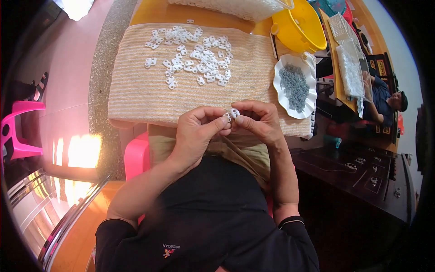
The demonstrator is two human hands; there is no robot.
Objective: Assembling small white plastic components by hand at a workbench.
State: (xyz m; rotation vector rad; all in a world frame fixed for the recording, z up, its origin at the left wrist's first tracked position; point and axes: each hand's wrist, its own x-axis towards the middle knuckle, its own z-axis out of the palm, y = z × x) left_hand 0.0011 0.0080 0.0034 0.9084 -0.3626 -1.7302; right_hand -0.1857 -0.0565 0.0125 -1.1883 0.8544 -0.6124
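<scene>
In front of my waist, both hands meet fingertip to fingertip. My right hand is closed, pinching a small white plastic piece with two holes, which resembles a cord lock, between thumb and forefinger. My left hand is closed as well, its thumb and forefinger on a small pale part right beside that piece; its exact kind is too small to tell. Many loose white two-hole pieces lie scattered over the striped towel beyond my hands. A white scalloped dish holds a heap of small grey springs.
A clear bin of white pieces and a yellow tub stand at the back. Right of the towel, another person sits beside a table with a white basket. A pink stool is far left; a dark cabinet stands right.
</scene>
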